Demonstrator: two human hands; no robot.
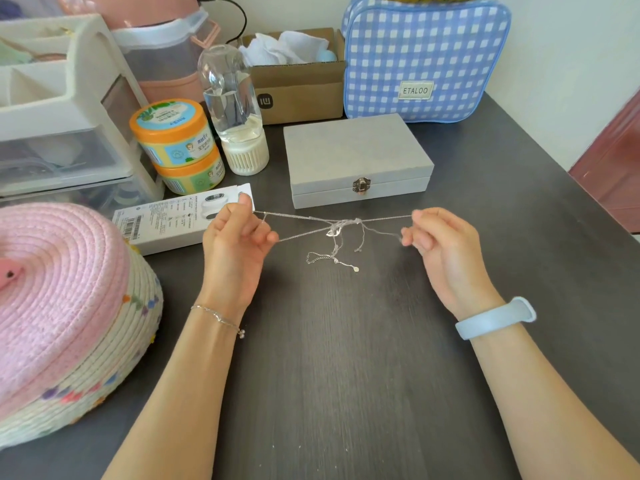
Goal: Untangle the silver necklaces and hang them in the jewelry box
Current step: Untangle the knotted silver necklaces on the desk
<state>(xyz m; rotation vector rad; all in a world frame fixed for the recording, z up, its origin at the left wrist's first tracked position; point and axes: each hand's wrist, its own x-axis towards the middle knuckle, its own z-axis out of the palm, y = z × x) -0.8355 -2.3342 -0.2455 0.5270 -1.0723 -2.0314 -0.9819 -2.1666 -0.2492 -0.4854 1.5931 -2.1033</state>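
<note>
Both hands, left (239, 233) and right (434, 233), pinch silver necklaces (341, 226) taut above counter (346, 341), knot mid-span. Chain light, fine, kinks easily: you grip strands beside knot. Jewelry box (356, 161) latched, far.

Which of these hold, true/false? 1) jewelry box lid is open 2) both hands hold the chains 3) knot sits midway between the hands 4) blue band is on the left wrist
1) False: the grey jewelry box is shut, clasp down.
2) True: the left hand and right hand each pinch the silver necklaces, stretched between them.
3) True: the tangle hangs about midway, loose ends dangling.
4) False: the blue wristband is on the right wrist; the left wears a thin bracelet.
</note>
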